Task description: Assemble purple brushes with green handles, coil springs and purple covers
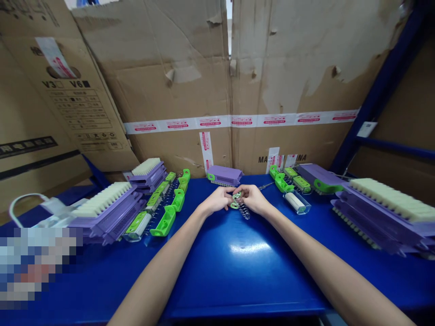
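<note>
Green plastic and shiny wire, that's what the fingers are busy with here. The green piece [234,205] is up between both hands, over the far middle of the blue table [210,271], with the metal spring [245,212] right up against it. Right hand [253,198] is pinching around where the two meet; left hand [217,200] has its fingers curled in at the other side, but I honestly can't tell if it's gripping or just steadying.

Looks to me like they're lining up or seating the spring on the green piece, though I can't see if it's hooked in. I'd say the next move calls for a firm hold on the green bit and the coil kept straight.

Spring's long axis slants from the fingertips back toward the wearer and a bit right, free end lowest. Green piece's long axis? Too covered to call.
</note>
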A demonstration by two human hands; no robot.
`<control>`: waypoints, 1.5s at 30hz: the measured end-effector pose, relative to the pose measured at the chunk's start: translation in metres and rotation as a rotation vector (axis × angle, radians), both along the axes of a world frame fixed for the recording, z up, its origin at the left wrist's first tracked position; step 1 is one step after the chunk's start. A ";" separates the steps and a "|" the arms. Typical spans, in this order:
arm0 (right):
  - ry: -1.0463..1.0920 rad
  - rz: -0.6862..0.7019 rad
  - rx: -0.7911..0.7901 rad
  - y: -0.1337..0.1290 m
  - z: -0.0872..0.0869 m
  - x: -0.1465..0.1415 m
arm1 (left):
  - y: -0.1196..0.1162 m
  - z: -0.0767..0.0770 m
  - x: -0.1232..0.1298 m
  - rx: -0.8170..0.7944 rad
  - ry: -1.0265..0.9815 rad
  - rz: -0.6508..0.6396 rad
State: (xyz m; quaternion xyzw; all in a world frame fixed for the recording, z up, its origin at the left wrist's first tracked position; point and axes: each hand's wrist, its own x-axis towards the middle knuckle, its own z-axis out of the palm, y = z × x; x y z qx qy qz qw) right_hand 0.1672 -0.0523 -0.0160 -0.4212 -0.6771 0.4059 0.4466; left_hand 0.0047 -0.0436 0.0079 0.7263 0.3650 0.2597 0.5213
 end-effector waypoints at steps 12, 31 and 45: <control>-0.160 0.009 0.051 -0.009 0.006 0.003 | 0.002 0.003 -0.003 -0.044 -0.055 0.174; -0.212 -0.165 0.262 -0.018 0.010 -0.003 | -0.002 0.006 -0.005 -0.292 -0.292 0.238; -0.304 -0.578 0.300 -0.019 0.024 0.006 | 0.002 0.004 0.002 -0.012 -0.147 0.483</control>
